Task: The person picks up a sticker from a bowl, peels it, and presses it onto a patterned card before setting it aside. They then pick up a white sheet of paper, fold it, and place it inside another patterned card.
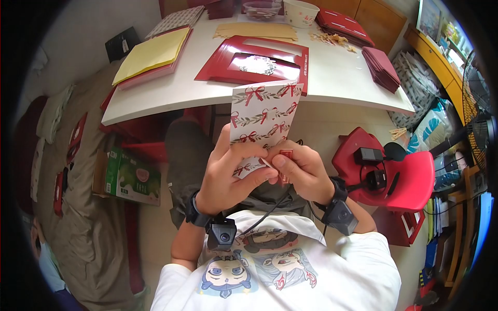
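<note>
I'm reading "MONEY WALLET" on a red package. Lettering on the handheld red tag is looking too tiny.

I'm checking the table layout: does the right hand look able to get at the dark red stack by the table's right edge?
Probably yes, once freed: the right hand is busy with the patterned paper and small red label, but nothing visible blocks its way to the dark red stack.

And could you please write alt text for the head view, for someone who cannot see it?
A person's left hand grips a white card printed with red bows, while the right hand holds a small red label; beyond stands a white table bearing flat red window packaging.
</note>
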Motion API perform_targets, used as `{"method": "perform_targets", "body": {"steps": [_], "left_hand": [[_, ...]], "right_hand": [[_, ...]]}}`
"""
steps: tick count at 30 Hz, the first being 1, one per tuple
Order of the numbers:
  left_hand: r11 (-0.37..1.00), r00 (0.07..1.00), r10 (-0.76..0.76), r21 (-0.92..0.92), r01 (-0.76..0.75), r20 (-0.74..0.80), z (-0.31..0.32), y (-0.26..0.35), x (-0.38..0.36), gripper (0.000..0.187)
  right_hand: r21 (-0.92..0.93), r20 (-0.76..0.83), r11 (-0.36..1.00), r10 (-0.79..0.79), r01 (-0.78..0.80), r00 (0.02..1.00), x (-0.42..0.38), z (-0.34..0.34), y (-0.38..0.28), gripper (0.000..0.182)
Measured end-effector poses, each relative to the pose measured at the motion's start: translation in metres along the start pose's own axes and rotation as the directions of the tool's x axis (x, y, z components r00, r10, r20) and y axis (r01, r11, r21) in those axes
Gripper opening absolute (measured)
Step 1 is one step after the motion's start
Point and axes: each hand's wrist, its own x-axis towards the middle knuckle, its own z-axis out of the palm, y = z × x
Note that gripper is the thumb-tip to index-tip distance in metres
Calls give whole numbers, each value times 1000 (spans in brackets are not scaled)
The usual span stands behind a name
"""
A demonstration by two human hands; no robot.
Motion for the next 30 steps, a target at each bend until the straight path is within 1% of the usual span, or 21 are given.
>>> {"method": "perform_targets", "body": {"steps": [2, 3, 5, 6, 8, 9, 11, 12, 13, 14, 16, 18, 20, 21, 23, 25, 27, 28, 29, 30], "left_hand": [[998, 999, 50, 49, -50, 1, -1, 0, 0, 21], [997, 999, 51, 49, -51, 1, 0, -1, -1, 21], [998, 998, 54, 14, -53, -31, 1, -3, -3, 17], [999, 998, 52, 14, -52, -30, 0, -2, -4, 17], [994, 993, 55, 99, -44, -109, -2, -1, -6, 12], [994, 993, 56, 99, -45, -109, -3, -2, -7, 12], [996, 984, -54, 65, 66, -167, -3, -6, -10, 11], [995, 981, -54, 67, 68, -187, -2, -7, -10, 15], [995, 981, -54, 67, 68, -188, -2, -8, -10, 15], [996, 974, -61, 57, 75, -220, -1, -9, -10, 15], [995, 965, -69, 48, 83, -253, 0, -7, -11, 16], [967, 927, -254, -55, 249, -275, 1, 0, -12, 18], [961, 922, -277, -82, 264, -271, 1, -3, -15, 18], [954, 917, -298, -109, 279, -266, 1, -5, -16, 18], [953, 919, -297, -138, 269, -259, 1, -5, -16, 18], [951, 922, -295, -168, 259, -252, 0, -6, -17, 18], [966, 959, -192, -212, 147, -210, -1, -9, -16, 14], [966, 959, -192, -212, 147, -210, -2, -8, -15, 14], [986, 977, -139, -113, 121, -165, -4, -7, -13, 12], [996, 989, -90, -15, 89, -113, -6, -5, -11, 12]], "right_hand": [[-27, 45, 999, -22, 24, 999, 0, 1, 2, 17], [-27, 45, 999, -23, 24, 999, -1, 1, 4, 17], [94, 37, 996, 1, -5, 999, -2, 2, 9, 18], [95, 37, 995, 2, -6, 999, -2, 3, 9, 18], [52, -8, 997, -65, 66, 998, -2, 3, 7, 21], [51, -8, 996, -66, 66, 998, -2, 3, 7, 21], [-29, -46, 985, -170, 169, 984, -1, 4, 6, 16], [-29, -46, 985, -171, 170, 984, -1, 4, 5, 16], [-66, -57, 990, -130, 126, 990, -2, 5, 3, 14], [-103, -69, 991, -88, 80, 994, -2, 5, 2, 13], [-123, -71, 989, -96, 87, 993, -1, 4, 0, 14], [-143, -73, 985, -104, 93, 992, 0, 5, 1, 16], [-203, -90, 974, -123, 103, 988, 0, 6, 3, 16], [-203, -90, 974, -123, 103, 988, 1, 7, 3, 16], [-247, -166, 967, -108, 65, 980, 1, 8, 3, 14], [-231, -168, 971, -94, 53, 981, 1, 8, 4, 13], [-216, -169, 976, -79, 41, 982, 1, 8, 4, 12], [-164, -180, 986, -58, 28, 982, 0, 8, 4, 12], [-111, -189, 994, -35, 14, 981, 0, 9, 5, 12], [-110, -189, 994, -35, 14, 981, 0, 9, 5, 12]]}}
